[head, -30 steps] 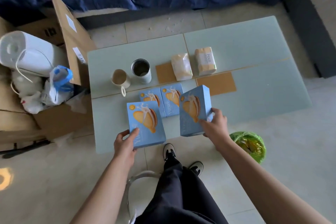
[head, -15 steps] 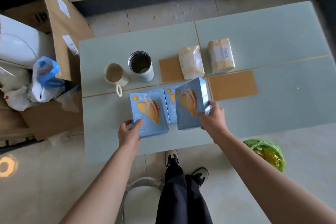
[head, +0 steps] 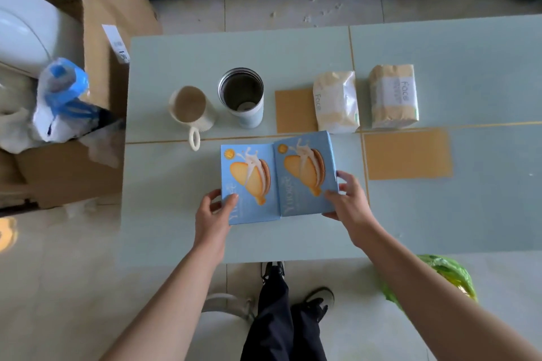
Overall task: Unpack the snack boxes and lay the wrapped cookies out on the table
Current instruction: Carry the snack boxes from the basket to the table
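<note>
**A:** Head view first: where are the snack boxes?

**B:** Two blue ones sit side by side, touching, near the front middle of the pale green table (head: pixel 293 47). The left box (head: pixel 249 182) lies flat; the right box (head: pixel 306 174) looks raised or tilted, its right side panel showing. Whether more boxes lie beneath them, I cannot tell.

**A:** And the hands?

**B:** The left hand (head: pixel 212 214) pinches the left box's near left corner, thumb on the printed face, the other fingers curled at its edge. The right hand (head: pixel 347 202) grips the right box's near right corner, fingers curled round its side.

**A:** How far along?

**B:** Barely started, I'd judge. Both boxes look sealed, and no wrapped cookies lie on the table. Opening every box and laying out the cookies is still left.

**A:** Anything around them?

**B:** Behind, a cream mug (head: pixel 190 107), a steel tumbler (head: pixel 242 97) and two tissue packs (head: pixel 335 101) (head: pixel 393 97). Cardboard cartons (head: pixel 114 26) stand off the table's left; a green bag (head: pixel 445 275) lies on the floor, right.
</note>
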Demonstrator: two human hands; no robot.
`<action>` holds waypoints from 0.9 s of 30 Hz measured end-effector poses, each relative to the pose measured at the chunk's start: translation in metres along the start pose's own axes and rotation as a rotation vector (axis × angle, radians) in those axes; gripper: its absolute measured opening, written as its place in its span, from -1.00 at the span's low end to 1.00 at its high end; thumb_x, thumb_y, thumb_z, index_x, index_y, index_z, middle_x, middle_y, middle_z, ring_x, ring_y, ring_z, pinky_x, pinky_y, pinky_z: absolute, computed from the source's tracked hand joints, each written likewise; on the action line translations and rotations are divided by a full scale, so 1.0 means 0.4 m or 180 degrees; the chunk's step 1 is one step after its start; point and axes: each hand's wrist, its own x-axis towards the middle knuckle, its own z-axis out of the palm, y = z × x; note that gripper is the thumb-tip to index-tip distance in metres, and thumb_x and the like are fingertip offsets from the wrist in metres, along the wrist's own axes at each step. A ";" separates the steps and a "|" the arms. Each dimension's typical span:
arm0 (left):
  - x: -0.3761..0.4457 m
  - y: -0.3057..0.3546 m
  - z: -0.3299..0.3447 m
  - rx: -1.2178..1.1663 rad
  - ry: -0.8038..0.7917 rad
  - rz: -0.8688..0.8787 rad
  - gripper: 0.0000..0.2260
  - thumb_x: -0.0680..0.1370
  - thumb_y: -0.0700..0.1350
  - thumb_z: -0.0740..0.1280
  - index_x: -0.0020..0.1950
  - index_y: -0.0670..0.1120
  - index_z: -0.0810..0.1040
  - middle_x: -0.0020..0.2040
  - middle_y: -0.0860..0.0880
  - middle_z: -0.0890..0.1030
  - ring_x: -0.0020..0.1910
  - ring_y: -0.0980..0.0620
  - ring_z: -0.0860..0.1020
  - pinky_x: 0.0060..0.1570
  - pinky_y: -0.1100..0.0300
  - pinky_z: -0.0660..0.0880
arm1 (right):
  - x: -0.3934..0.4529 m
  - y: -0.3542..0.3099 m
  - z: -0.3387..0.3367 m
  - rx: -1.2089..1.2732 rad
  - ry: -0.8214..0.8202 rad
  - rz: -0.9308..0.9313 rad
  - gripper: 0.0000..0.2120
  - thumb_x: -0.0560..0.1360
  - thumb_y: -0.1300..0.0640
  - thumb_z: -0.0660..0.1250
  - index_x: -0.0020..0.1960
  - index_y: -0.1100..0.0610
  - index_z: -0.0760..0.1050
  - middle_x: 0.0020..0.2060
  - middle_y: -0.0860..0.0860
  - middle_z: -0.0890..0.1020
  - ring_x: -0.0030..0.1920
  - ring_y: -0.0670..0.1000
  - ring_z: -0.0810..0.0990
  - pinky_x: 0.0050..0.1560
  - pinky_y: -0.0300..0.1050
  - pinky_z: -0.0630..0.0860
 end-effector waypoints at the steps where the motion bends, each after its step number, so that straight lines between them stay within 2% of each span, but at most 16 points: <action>1: 0.006 -0.002 -0.001 0.0124 0.0019 0.0069 -0.75 0.51 -0.06 0.46 0.15 0.03 0.52 0.08 -0.09 0.64 0.00 -0.05 0.63 0.02 -0.05 0.54 | 0.005 0.007 0.004 0.0000 0.0048 0.0030 -0.57 0.51 0.33 0.23 0.33 0.06 0.31 -0.01 0.03 0.48 -0.02 0.06 0.57 -0.05 0.08 0.61; 3: 0.012 -0.003 -0.004 0.0381 0.0030 0.0187 -0.73 0.53 -0.05 0.44 0.20 -0.01 0.51 0.05 -0.06 0.63 -0.05 0.02 0.60 -0.09 0.15 0.51 | 0.014 0.018 0.011 -0.0052 0.0155 0.0047 -0.59 0.51 0.31 0.24 0.31 0.04 0.31 0.07 0.09 0.49 0.02 0.09 0.56 -0.01 0.11 0.61; 5: 0.016 -0.004 -0.005 0.0596 0.0022 0.0245 -0.72 0.55 -0.05 0.41 0.22 -0.05 0.50 0.03 -0.04 0.61 -0.08 0.08 0.58 -0.17 0.27 0.45 | 0.020 0.028 0.016 -0.0177 0.0232 0.0010 -0.60 0.46 0.24 0.30 0.22 -0.06 0.31 0.12 0.10 0.47 0.09 0.12 0.54 0.05 0.13 0.58; 7: 0.024 -0.009 -0.006 0.0782 0.0003 0.0262 -0.73 0.55 -0.04 0.40 0.22 -0.07 0.52 0.03 -0.03 0.61 -0.07 0.08 0.58 -0.17 0.26 0.44 | 0.023 0.034 0.020 -0.0398 0.0322 -0.0028 -0.58 0.40 0.14 0.39 0.16 -0.10 0.31 0.09 0.06 0.49 0.11 0.09 0.53 0.06 0.08 0.56; 10: 0.041 -0.019 -0.007 0.1094 0.0079 0.0284 -0.74 0.53 0.00 0.41 0.16 -0.07 0.56 0.04 -0.05 0.62 -0.02 -0.02 0.60 -0.05 0.11 0.50 | 0.026 0.040 0.023 -0.0774 0.0443 -0.0107 -0.49 0.36 -0.03 0.47 0.22 0.02 0.34 0.09 0.05 0.53 0.09 0.06 0.53 -0.01 -0.03 0.52; 12: 0.049 -0.022 -0.005 0.1235 0.0166 0.0321 -0.76 0.52 0.01 0.42 0.12 -0.06 0.56 0.05 -0.06 0.61 0.00 -0.06 0.61 0.00 0.05 0.53 | 0.030 0.045 0.020 -0.0903 0.0473 -0.0150 -0.44 0.38 -0.05 0.47 0.27 0.09 0.35 0.11 0.05 0.53 0.08 0.06 0.53 -0.07 -0.08 0.49; 14: 0.051 -0.019 0.001 0.1290 0.0165 0.0344 -0.78 0.52 0.00 0.41 0.10 -0.06 0.55 0.03 -0.06 0.61 -0.04 -0.04 0.61 -0.07 0.09 0.51 | 0.032 0.048 0.020 -0.0964 0.0484 -0.0159 -0.46 0.40 -0.04 0.47 0.28 0.11 0.35 0.11 0.03 0.52 0.07 0.05 0.53 -0.14 -0.13 0.46; 17: 0.050 -0.014 0.009 0.1310 0.0152 0.0378 -0.82 0.54 -0.04 0.40 0.08 -0.06 0.53 0.02 -0.06 0.61 -0.12 0.03 0.59 -0.19 0.18 0.44 | 0.038 0.053 0.024 -0.1044 0.0522 -0.0164 -0.50 0.41 -0.03 0.45 0.25 0.08 0.35 0.10 0.03 0.52 0.08 0.06 0.52 -0.04 -0.07 0.49; 23: 0.047 -0.008 0.015 0.1380 0.0169 0.0391 -0.81 0.54 -0.04 0.39 0.10 -0.06 0.50 0.07 -0.06 0.59 -0.14 0.09 0.56 -0.26 0.25 0.40 | 0.042 0.060 0.029 -0.1140 0.0580 -0.0204 -0.50 0.42 0.00 0.45 0.27 0.09 0.35 0.14 0.04 0.51 0.13 0.07 0.49 0.07 0.02 0.50; 27: 0.039 -0.004 0.019 0.1378 0.0178 0.0403 -0.82 0.55 -0.06 0.38 0.10 -0.07 0.49 0.08 -0.07 0.58 -0.18 0.14 0.54 -0.29 0.29 0.37 | 0.041 0.059 0.025 -0.1292 0.0569 -0.0231 -0.46 0.46 0.00 0.42 0.35 0.15 0.34 0.21 0.06 0.45 0.08 -0.01 0.40 0.00 -0.13 0.35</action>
